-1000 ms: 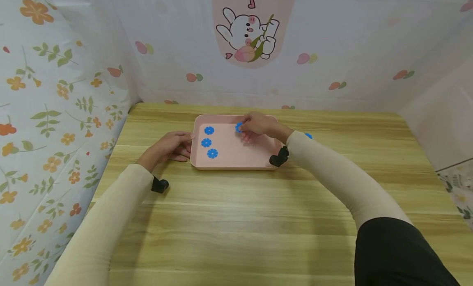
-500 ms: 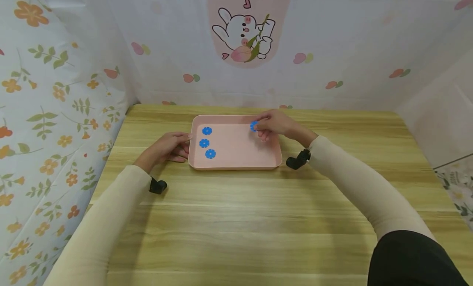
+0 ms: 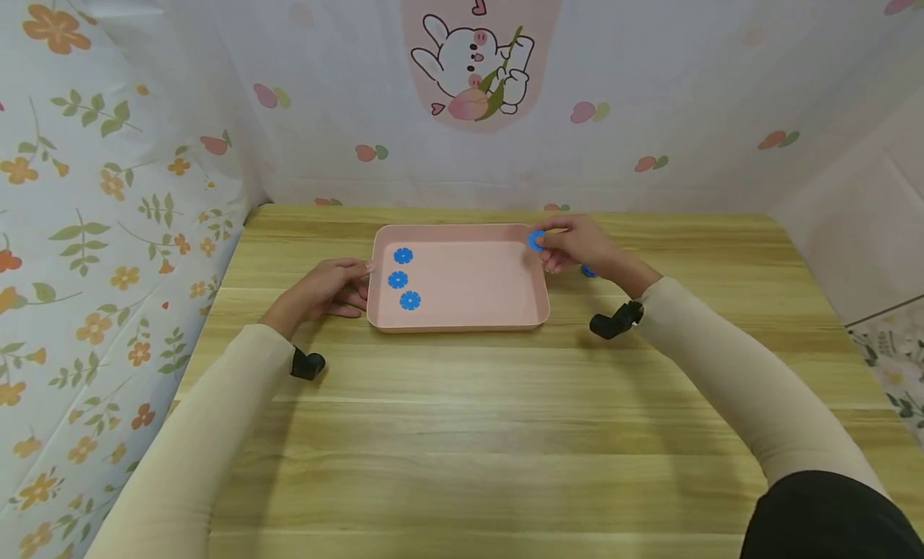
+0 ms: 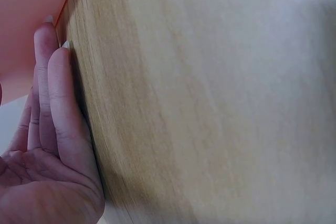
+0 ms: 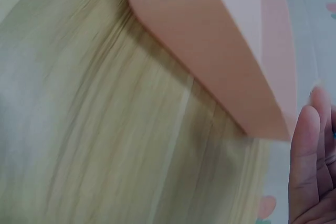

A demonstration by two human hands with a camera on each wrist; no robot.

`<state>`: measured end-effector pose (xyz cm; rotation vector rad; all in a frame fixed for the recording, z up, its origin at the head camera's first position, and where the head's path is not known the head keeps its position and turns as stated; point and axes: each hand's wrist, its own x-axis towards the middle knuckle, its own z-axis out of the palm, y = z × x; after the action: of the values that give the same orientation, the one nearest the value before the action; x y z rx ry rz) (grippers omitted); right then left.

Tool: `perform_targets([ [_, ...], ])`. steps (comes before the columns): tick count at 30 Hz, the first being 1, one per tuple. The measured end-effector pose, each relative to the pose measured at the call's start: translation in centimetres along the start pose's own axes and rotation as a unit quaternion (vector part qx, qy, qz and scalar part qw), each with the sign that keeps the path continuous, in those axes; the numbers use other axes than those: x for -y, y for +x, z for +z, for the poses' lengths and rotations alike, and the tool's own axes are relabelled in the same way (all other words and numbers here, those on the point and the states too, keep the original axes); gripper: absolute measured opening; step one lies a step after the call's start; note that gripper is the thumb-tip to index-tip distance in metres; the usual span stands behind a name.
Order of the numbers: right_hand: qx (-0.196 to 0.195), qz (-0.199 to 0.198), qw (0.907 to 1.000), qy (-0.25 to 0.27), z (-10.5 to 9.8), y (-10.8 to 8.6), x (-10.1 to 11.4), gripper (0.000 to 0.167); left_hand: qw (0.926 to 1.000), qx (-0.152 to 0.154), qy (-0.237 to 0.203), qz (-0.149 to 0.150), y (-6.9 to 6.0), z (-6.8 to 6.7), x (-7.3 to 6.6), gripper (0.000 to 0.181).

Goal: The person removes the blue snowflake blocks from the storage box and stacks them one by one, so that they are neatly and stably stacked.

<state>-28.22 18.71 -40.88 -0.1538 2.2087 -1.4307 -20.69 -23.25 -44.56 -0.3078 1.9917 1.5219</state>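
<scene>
My right hand point(image 3: 583, 245) pinches a blue notched snowflake disc point(image 3: 535, 240) between thumb and forefinger, just above the tray's far right corner. In the right wrist view the fingers of that hand point(image 5: 315, 161) show at the right edge, and the disc is almost entirely hidden. A pink rectangular tray point(image 3: 472, 285) lies flat on the table. Along its left side are three blue snowflake discs point(image 3: 398, 280). At the tray's left wall my left hand point(image 3: 325, 290) rests with straight fingers point(image 4: 64, 98) touching the outside. Another blue disc point(image 3: 589, 271) lies right of the tray, partly hidden below my right hand.
The wooden table point(image 3: 462, 431) extends in front of the tray and to both sides. A printed white cloth point(image 3: 318, 134) hangs behind the table's back edge, and a flowered cloth point(image 3: 108, 262) hangs along the left.
My right hand has moved right across the tray, carrying the pinched disc from over its middle to the far right rim. The left hand and the three discs inside stay put.
</scene>
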Motion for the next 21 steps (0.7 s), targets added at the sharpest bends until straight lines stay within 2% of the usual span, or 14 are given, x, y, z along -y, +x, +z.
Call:
perform_targets([
  [7,-0.009,0.015,0.9993,0.032,-1.5,-1.1,-1.1,0.042,1.0000,-0.001,-0.004,0.002,0.1,0.1,0.1,0.053],
  [12,-0.036,0.025,0.9970,0.064,-2.5,-2.1,-2.1,0.038,1.0000,0.001,-0.003,0.005,0.1,0.1,0.1,0.055],
  [16,-0.056,0.021,0.9952,0.077,-3.2,-2.6,-2.9,0.035,0.9999,0.009,-0.002,0.007,-0.3,0.0,-0.3,0.056],
  [21,-0.069,0.021,0.9938,0.085,-3.7,-3.3,-4.0,0.042,0.9998,0.015,-0.009,0.003,-1.0,0.2,-0.9,0.054],
])
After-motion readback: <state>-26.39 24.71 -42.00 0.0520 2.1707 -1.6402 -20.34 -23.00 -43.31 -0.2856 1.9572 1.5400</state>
